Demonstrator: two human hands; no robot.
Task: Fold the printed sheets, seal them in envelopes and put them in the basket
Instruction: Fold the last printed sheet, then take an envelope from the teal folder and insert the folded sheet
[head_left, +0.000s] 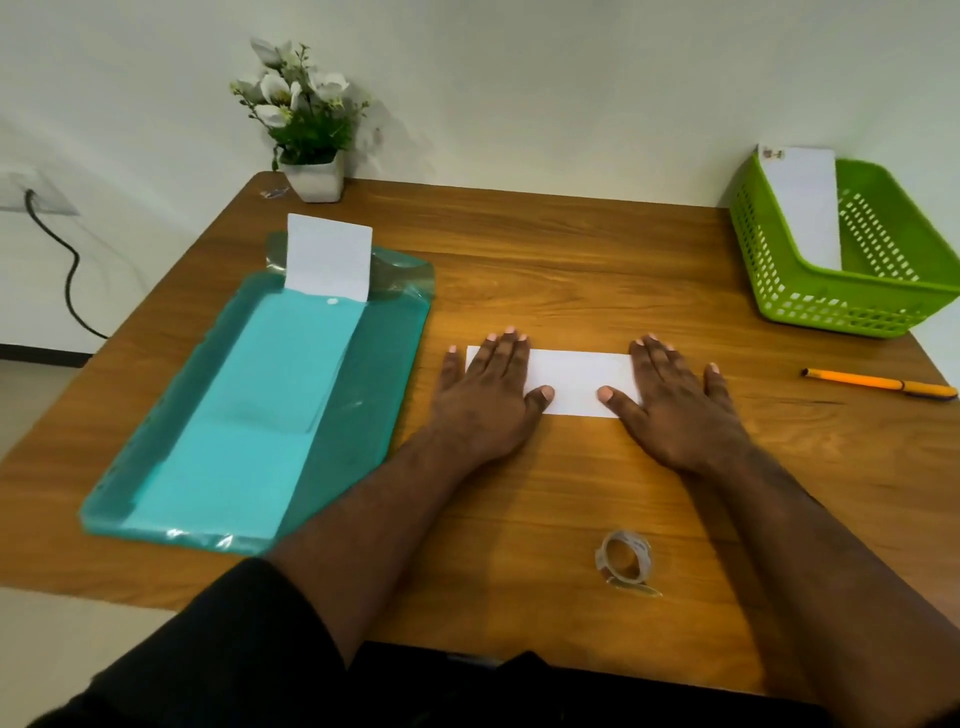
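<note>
A white folded sheet or envelope (574, 382) lies flat on the wooden table (545, 249) in front of me. My left hand (485, 397) presses flat on its left end, fingers spread. My right hand (675, 402) presses flat on its right end, fingers spread too. Neither hand grips anything. A green plastic basket (831, 301) stands at the far right corner, with one white envelope (808, 208) leaning inside it. At the left, a teal plastic folder (363, 389) holds paper, and a white sheet (328, 257) sticks out of its top.
A roll of clear tape (626, 564) stands near the table's front edge. An orange pen (878, 384) lies at the right edge. A potted white flower (306, 130) sits at the back left corner. A black cable (67, 270) hangs along the wall at left.
</note>
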